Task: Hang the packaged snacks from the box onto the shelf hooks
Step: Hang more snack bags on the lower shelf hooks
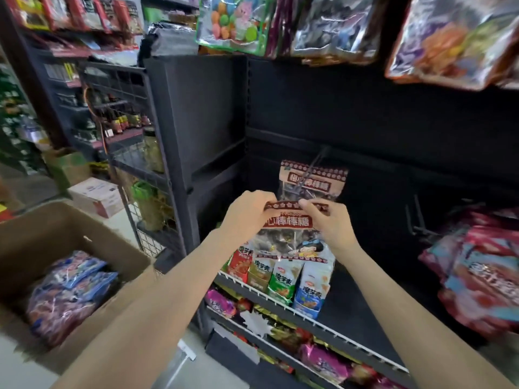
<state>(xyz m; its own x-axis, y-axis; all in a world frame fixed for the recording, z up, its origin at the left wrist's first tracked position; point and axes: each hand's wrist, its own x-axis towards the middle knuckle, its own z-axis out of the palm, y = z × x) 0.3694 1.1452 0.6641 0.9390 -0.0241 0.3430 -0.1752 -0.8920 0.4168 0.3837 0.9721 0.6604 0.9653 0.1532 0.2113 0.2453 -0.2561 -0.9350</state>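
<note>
Dark shop shelving fills the view, snack bags hanging along the top. Low at my left, the cardboard box (pixel 84 237) holds more blue and purple packets. At centre, my left hand (pixel 247 211) and right hand (pixel 325 220) each pinch the top band of a lollipop bag (pixel 292 240), held just before the metal hook (pixel 317 161), where a matching bag (pixel 311 181) already hangs. My judgement: I should level the band and find its hole, hidden under my fingers, before sliding it on. Upright packets (pixel 280 279) on the shelf below touch the bag's base and could snag. Far right, red bags (pixel 483 270) crowd another hook.
</note>
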